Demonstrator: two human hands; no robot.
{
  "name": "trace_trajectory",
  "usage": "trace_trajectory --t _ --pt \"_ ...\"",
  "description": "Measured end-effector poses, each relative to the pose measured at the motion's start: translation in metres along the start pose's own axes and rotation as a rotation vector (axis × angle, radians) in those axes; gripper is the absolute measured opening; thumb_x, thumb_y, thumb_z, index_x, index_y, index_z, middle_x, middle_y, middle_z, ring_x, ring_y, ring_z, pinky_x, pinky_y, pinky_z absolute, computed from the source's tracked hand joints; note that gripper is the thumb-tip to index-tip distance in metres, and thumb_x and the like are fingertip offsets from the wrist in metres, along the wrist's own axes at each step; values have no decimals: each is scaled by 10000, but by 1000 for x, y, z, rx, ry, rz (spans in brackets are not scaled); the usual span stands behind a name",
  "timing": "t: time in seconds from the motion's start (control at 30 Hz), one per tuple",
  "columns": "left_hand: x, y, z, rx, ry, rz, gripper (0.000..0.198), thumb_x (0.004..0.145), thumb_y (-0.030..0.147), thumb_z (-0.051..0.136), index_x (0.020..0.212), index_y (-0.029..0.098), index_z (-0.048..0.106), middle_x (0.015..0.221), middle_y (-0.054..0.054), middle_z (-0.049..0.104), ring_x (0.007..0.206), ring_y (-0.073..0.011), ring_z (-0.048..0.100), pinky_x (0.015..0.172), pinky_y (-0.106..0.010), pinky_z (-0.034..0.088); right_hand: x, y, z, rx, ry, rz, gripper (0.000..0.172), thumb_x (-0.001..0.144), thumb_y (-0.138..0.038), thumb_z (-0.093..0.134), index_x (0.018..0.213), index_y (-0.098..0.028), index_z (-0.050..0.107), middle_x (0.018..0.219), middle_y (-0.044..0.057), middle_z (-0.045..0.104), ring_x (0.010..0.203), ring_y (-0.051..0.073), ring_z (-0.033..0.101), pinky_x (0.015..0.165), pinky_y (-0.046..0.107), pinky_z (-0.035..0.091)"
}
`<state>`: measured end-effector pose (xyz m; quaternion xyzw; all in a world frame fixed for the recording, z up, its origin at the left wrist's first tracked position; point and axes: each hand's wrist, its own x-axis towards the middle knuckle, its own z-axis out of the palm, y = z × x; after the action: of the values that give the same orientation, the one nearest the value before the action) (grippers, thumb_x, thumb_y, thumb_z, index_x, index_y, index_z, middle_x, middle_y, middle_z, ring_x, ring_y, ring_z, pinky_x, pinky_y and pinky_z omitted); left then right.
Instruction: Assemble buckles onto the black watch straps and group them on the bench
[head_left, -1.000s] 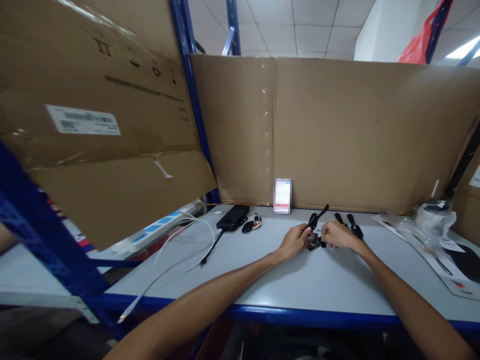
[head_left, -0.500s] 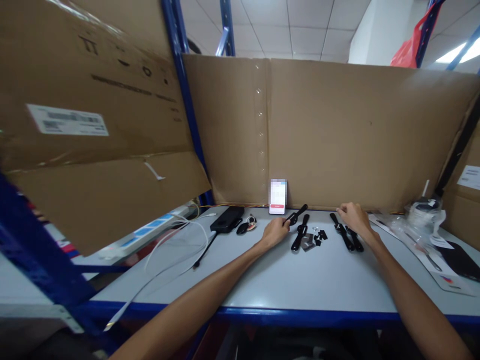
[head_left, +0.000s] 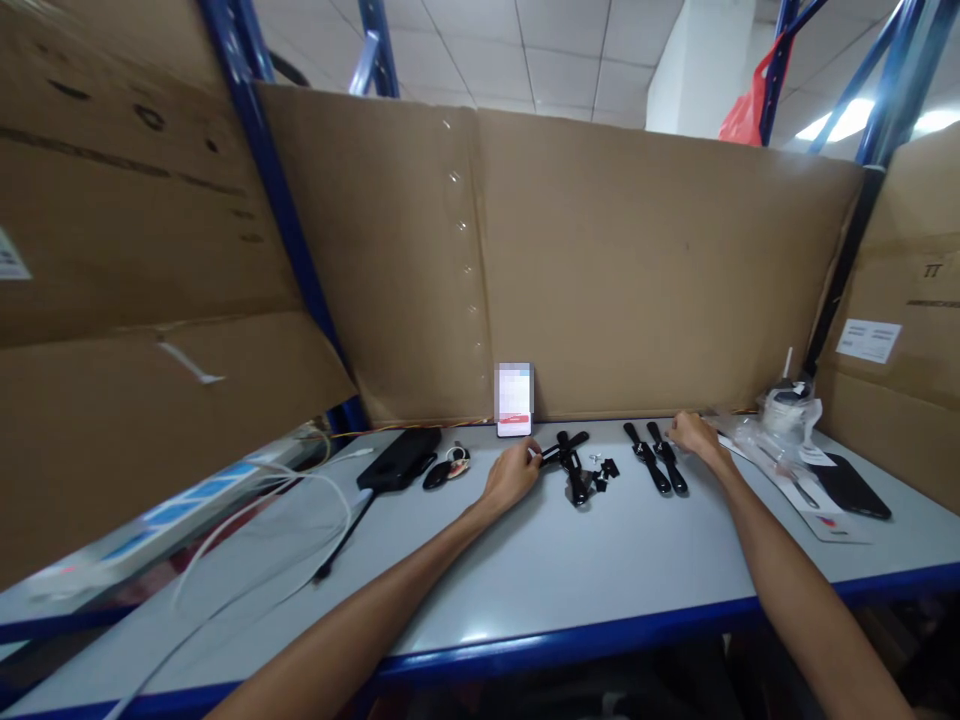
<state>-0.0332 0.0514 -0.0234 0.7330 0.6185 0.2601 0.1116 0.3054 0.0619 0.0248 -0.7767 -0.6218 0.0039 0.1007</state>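
Observation:
My left hand (head_left: 514, 472) is closed on one end of a black two-handled tool like a spokeshave body (head_left: 581, 438). It lies crosswise over a second black spokeshave body (head_left: 576, 485) on the table. Just right of these are small black plates (head_left: 604, 474) and a few tiny silvery pieces (head_left: 595, 458). Farther right, two more black spokeshave bodies (head_left: 646, 458) (head_left: 669, 462) lie side by side. Beside the upper end of the rightmost one is my right hand (head_left: 694, 433), fingers curled together; whatever they may pinch is hidden.
A phone (head_left: 514, 400) leans upright against the cardboard wall (head_left: 600, 270). Left on the table (head_left: 510, 590) are keys (head_left: 448, 470), a black box-like device (head_left: 399, 460), white cables (head_left: 300, 475) and a power strip (head_left: 172, 515). Clear packaging (head_left: 776, 460) and a dark phone-like slab (head_left: 851, 487) lie right.
The view has turned right. The two right-hand spokeshave bodies now lie apart and parallel, with my right hand to their right. The held one now crosses its neighbour.

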Motion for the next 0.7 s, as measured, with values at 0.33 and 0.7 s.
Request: trace_trajectory --t 0.33,0.7 --pt "-13 14 2 178 -39 219 261 913 286 499 1096 190 659 1122 -132 641 1095 -275 566 887 -341 415 -9 -15 -7 -66 -141 -89 310 856 -427 615 887 -146 744 819 146 741 872 255 706 713 292 454" --pt "-16 12 22 57 -152 363 576 959 516 397 1396 158 508 1444 -181 497 1361 -316 433 1116 -415 334 -7 -16 -1 -28 -215 -109 286 888 -370 565 847 -136 724 666 108 702 579 195 657 596 275 420"
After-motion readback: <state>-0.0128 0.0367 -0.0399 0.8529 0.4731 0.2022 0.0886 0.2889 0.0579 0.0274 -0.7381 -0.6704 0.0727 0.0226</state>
